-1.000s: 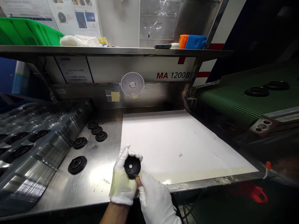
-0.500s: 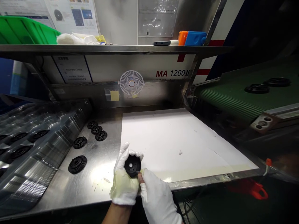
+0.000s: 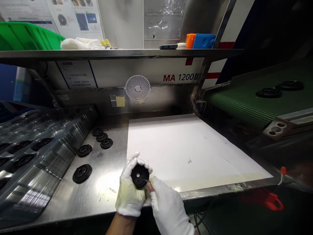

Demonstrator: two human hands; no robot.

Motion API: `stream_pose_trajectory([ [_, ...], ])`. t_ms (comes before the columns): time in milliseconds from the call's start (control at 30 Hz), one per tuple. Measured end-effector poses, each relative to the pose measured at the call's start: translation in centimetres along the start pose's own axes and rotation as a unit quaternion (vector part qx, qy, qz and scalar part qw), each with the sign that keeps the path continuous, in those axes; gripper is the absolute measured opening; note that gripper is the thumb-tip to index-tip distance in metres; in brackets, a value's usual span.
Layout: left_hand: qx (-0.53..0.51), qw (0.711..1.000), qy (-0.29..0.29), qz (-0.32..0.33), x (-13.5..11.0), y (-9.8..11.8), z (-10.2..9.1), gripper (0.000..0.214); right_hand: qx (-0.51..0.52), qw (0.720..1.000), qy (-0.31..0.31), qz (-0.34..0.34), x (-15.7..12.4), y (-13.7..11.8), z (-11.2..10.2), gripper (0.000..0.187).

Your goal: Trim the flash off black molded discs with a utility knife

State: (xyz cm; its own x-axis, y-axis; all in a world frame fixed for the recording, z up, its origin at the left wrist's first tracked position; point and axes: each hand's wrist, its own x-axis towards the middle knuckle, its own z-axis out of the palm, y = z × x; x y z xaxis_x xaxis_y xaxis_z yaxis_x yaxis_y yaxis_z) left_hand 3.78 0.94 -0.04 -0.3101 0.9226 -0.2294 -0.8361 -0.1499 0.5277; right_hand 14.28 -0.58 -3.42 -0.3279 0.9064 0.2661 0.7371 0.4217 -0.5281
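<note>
My left hand (image 3: 130,192), in a white glove with a yellowish palm, is closed around a black ribbed plastic wheel (image 3: 139,178). The wheel's flat face, with a pale hole near its middle, is turned up toward me. My right hand (image 3: 168,205), also gloved in white with a bare fingertip showing, pinches a small thin-tipped tool (image 3: 147,181). Its tip meets the wheel's face near the lower right rim; most of the tool is hidden in the fingers. Several similar black wheels (image 3: 82,173) lie on the metal table to the left.
Clear plastic trays (image 3: 51,163) with black wheels are stacked at left. A white sheet (image 3: 190,150) covers the table's right part. Beyond it runs a green conveyor (image 3: 234,98) carrying two black wheels. A small fan (image 3: 137,88) sits below the metal shelf (image 3: 117,54).
The view has shifted slightly. Both hands keep their hold, and the tool tip stays at the wheel's lower right, with the wheel turned a little.
</note>
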Motion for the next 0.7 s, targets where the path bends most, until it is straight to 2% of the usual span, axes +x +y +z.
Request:
stream_pose_trajectory([
  [200,0.007,1.0,0.015,-0.004,-0.14,0.45,0.89,0.024,0.004,1.0,0.02,0.0,0.32,0.11,-0.59,0.023],
  [533,0.008,1.0,0.023,0.014,-0.1,0.41,0.88,0.022,0.005,1.0,0.013,-0.008,-0.01,-0.15,-0.63,0.022],
  [700,-0.035,0.999,0.015,0.032,0.11,0.15,0.68,0.016,-0.014,1.0,0.01,-0.019,-0.11,-0.75,-0.13,0.022],
])
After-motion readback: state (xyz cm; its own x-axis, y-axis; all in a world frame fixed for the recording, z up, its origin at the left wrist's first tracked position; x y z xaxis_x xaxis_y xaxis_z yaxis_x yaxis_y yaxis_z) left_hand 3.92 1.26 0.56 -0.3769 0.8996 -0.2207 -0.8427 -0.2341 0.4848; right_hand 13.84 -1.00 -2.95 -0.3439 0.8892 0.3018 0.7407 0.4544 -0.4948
